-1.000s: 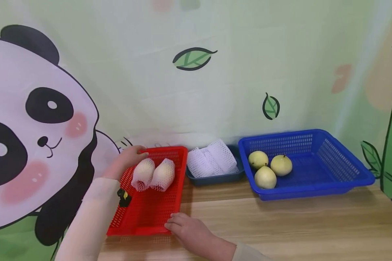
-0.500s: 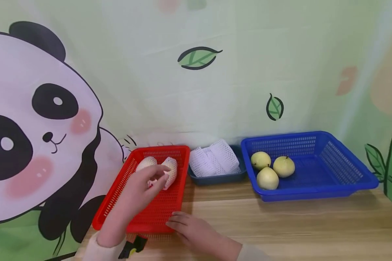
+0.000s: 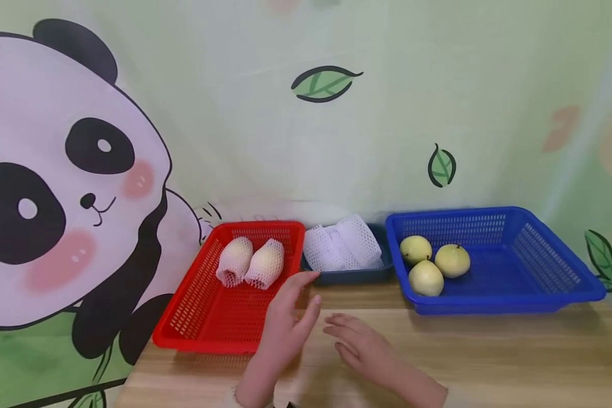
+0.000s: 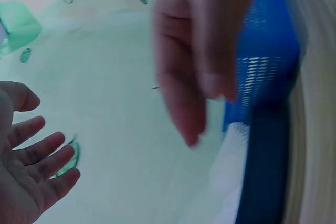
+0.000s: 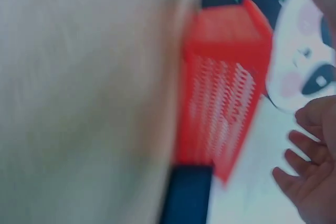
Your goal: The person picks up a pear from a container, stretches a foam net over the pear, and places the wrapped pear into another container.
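My left hand (image 3: 284, 324) is over the front right corner of the red basket (image 3: 221, 337), fingers extended and thumb apart, holding nothing. Facing it, my right hand (image 3: 368, 349) is above the wooden table with loosely extended fingers and nothing in them. In the left wrist view, the left hand (image 4: 34, 169) shows spread fingers; the right hand (image 5: 315, 153) looks relaxed in its own wrist view. Two pears in white foam nets lie side by side in the red basket, a left netted pear (image 3: 236, 258) and a right netted pear (image 3: 267, 262).
A dark blue-green tray (image 3: 354, 276) with white foam nets (image 3: 339, 246) stands behind my hands. To its right, a blue basket (image 3: 510, 266) holds a back pear (image 3: 415, 248), a front pear (image 3: 426, 278) and a right pear (image 3: 453, 260). A panda-printed cloth (image 3: 377, 113) hangs behind.
My left hand has come from the red basket's far left edge, across the netted pears, to its front right corner. My right hand has left the basket's rim and moved right.
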